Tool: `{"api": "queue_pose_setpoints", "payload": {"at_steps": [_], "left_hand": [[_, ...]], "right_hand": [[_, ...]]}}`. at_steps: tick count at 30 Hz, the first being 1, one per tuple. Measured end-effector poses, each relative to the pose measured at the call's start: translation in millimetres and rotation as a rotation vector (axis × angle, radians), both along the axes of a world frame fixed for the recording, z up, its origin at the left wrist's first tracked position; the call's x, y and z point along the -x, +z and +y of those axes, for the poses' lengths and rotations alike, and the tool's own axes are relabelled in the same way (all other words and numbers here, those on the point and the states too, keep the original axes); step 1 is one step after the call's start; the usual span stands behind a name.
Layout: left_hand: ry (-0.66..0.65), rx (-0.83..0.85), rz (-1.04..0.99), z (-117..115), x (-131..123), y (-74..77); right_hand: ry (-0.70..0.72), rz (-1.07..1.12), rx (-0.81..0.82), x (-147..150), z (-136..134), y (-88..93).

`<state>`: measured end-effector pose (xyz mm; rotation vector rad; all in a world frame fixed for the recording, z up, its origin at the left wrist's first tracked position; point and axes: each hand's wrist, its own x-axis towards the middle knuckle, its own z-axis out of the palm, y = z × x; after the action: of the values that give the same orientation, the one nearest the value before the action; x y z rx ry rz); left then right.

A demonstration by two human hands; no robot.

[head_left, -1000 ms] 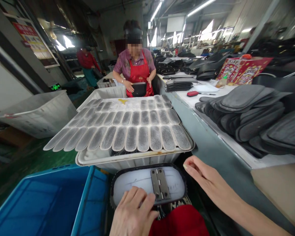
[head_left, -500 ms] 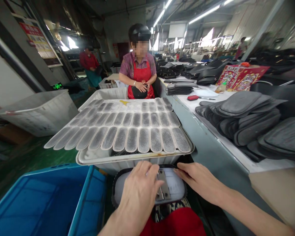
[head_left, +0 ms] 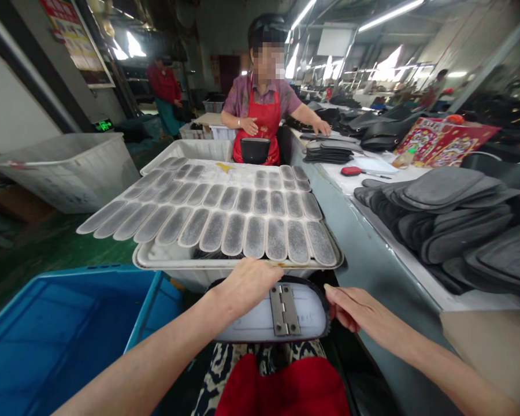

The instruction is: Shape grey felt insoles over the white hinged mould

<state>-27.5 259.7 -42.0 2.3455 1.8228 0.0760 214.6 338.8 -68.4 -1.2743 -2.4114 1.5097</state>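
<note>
In front of my lap is an oval white form with a metal hinge across its middle. A dark, ridged edging runs round its rim. My left hand is closed over the form's far edge, left of the hinge; its fingertips are mostly hidden. At the right end my right hand is pinched on the edging, thumb and forefinger together, the other fingers curled beneath. Just beyond, rows of grey oval pieces with pale borders lie on a board over a white tub.
A blue crate stands at my left. Along the right runs a worktable bearing stacked dark panels and a red-handled tool. A co-worker in a red apron faces me beyond the tub, one hand on a stack of dark pieces.
My left hand has moved off the hinge to the form's far edge and curled up. My right hand has shifted slightly right. The co-worker has reached out to the table.
</note>
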Motion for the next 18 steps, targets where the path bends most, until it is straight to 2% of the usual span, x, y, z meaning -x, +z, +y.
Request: {"api": "queue_pose_setpoints", "payload": {"at_steps": [5,12,18], "left_hand": [[-0.059,-0.025,-0.034,-1.4,3.7,-1.1],[0.020,0.023,-0.089,-14.3,20.3,2.4],[0.098,0.045,-0.159,-21.2,23.6,-0.9]], "right_hand": [[0.021,-0.021,-0.010,2.9,-0.3,6.7],[0.228,-0.184,-0.338,9.7,-7.8,12.6],[0.239,-0.247,-0.325,12.6,-9.9,15.7]]}}
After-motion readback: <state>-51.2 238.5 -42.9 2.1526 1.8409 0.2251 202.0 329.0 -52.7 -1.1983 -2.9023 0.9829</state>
